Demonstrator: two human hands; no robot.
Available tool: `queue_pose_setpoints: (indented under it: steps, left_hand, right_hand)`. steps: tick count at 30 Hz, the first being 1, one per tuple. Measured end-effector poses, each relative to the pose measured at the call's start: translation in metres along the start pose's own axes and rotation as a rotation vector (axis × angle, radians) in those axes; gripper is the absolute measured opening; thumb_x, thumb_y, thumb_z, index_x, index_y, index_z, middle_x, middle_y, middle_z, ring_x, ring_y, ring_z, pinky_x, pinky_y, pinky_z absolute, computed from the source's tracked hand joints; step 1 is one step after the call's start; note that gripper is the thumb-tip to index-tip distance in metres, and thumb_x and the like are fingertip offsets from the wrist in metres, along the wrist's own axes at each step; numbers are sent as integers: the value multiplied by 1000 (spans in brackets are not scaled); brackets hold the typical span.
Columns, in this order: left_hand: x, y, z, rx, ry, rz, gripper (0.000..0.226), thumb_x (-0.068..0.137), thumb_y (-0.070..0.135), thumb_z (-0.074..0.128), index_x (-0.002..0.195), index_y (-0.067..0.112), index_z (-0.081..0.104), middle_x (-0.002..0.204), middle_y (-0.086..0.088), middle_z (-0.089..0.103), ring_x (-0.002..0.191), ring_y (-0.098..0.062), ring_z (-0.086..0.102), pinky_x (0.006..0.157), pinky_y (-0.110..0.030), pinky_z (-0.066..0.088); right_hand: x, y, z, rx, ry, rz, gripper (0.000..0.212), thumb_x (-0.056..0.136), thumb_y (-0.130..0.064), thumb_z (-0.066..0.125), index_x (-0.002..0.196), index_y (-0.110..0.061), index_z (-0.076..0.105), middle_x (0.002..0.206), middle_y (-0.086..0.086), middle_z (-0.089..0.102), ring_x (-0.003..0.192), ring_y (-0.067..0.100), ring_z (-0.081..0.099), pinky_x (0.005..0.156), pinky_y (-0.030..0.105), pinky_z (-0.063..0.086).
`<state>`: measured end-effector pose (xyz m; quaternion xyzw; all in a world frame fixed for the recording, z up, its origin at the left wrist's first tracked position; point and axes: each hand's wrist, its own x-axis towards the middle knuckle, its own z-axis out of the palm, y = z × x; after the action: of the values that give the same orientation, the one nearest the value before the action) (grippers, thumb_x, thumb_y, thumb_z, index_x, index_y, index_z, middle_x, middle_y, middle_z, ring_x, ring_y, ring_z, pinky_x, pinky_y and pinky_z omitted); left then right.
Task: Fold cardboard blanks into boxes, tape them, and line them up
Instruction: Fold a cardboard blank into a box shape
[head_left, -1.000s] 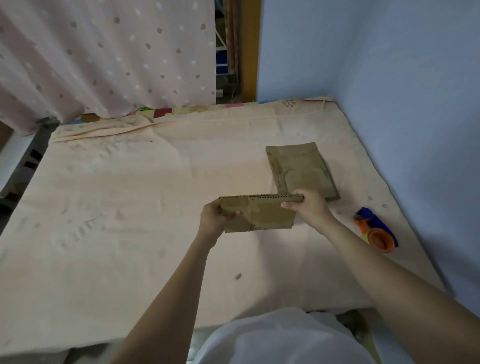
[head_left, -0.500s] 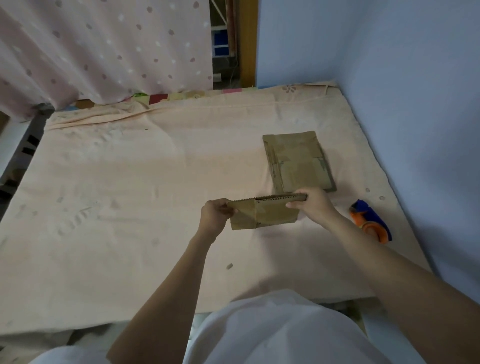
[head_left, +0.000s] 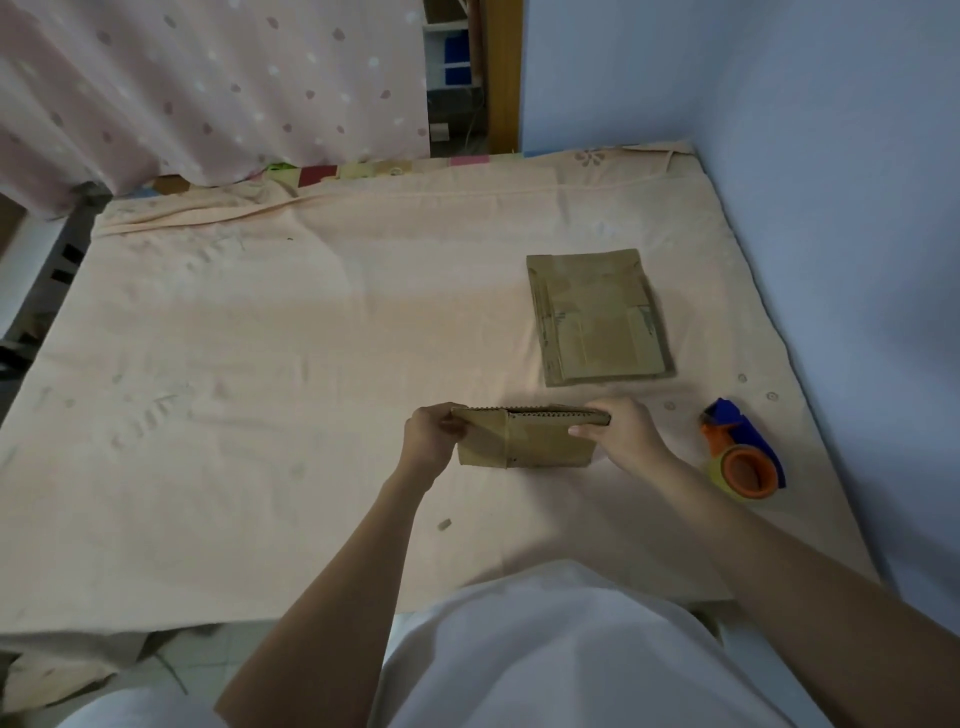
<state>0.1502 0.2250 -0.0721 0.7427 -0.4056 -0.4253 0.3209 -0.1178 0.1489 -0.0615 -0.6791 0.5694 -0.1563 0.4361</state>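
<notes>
Head view. A flat cardboard blank (head_left: 527, 439) is held on edge above the middle of the bed (head_left: 260, 364), near its front edge: the left hand (head_left: 431, 444) pinches its left end, the right hand (head_left: 623, 434) grips its right end with fingers (head_left: 584, 430) curled over the corrugated top edge. Behind the right hand, toward the right edge, a stack of flat blanks (head_left: 597, 319) lies on the peach sheet, apart from the held piece. A tape dispenser (head_left: 743, 457), orange and blue, lies near the right edge, just right of the right forearm. Nothing lies between the hands and the stack. A dotted curtain (head_left: 208, 88) hangs over the far-left corner; a blue wall (head_left: 831, 156) borders the right edge
</notes>
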Motion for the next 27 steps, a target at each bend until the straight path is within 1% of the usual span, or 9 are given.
queue_pose_setpoints:
  steps: [2, 4, 6, 8, 11, 14, 19, 22, 27]
  left_hand:
    - [-5, -6, 4, 1, -1, -12, 31, 83, -8, 51, 86, 13, 73, 73, 1, 63, 70, -13, 50, 60, -16, 38]
    - [-8, -10, 5, -15, -3, -23, 34, 83, -8, 54, 86, 19, 73, 74, 1, 64, 72, -12, 52, 62, -17, 39]
    - [-9, -14, 7, -39, 8, -37, 37, 84, -8, 55, 85, 26, 71, 76, 1, 65, 74, -13, 53, 65, -21, 41]
    - [-14, -15, 9, -53, 11, -46, 37, 84, -8, 55, 88, 26, 71, 77, 0, 65, 74, -13, 53, 65, -24, 40]
    - [-18, -16, 11, -75, 12, -37, 35, 85, -7, 56, 93, 22, 71, 84, -3, 70, 78, -10, 58, 66, -18, 42]
    - [-20, -18, 13, -120, 22, -48, 30, 87, -5, 58, 95, 21, 70, 87, 2, 70, 85, -8, 62, 71, -15, 44]
    - [-25, -25, 20, -223, 27, -71, 23, 93, 5, 62, 95, 26, 68, 86, 7, 69, 84, -7, 61, 69, -13, 43]
    - [-29, -30, 23, -229, 27, -79, 24, 94, 6, 62, 94, 29, 67, 86, 7, 69, 84, -8, 61, 73, -19, 44]
    - [-32, -31, 21, -244, 12, -91, 20, 93, 7, 64, 98, 26, 68, 86, 5, 69, 81, -8, 61, 73, -19, 43]
  right_hand:
    - [-4, 6, 6, -25, -19, 9, 24, 80, -15, 83, 102, -6, 77, 93, 0, 73, 91, 16, 65, 78, 21, 45]
    - [-8, 10, 12, -27, -18, 9, 25, 81, -14, 83, 103, -7, 76, 94, 2, 74, 92, 18, 67, 80, 25, 47]
    - [-10, 12, 14, -17, -2, 9, 22, 81, -12, 82, 102, -8, 77, 91, 0, 74, 90, 17, 68, 77, 22, 46]
    - [-11, 17, 15, -16, -2, 12, 22, 82, -12, 81, 103, -9, 76, 89, -2, 73, 89, 15, 67, 74, 17, 44]
    - [-12, 18, 14, -25, -25, 4, 20, 83, -13, 80, 102, -10, 76, 88, -4, 72, 87, 14, 65, 72, 12, 43]
    - [-12, 17, 17, -23, -8, 8, 19, 83, -12, 80, 101, -10, 76, 87, -3, 71, 86, 14, 65, 70, 8, 42]
    - [-14, 23, 20, -21, 2, 23, 21, 84, -16, 80, 103, -9, 74, 89, -3, 71, 88, 14, 65, 73, 17, 43]
    - [-22, 27, 22, -21, 1, 14, 19, 85, -15, 79, 102, -11, 74, 88, -6, 69, 86, 12, 64, 71, 13, 42]
    - [-24, 26, 23, -25, 8, 11, 16, 84, -14, 79, 99, -11, 74, 86, -4, 71, 84, 14, 65, 69, 12, 43]
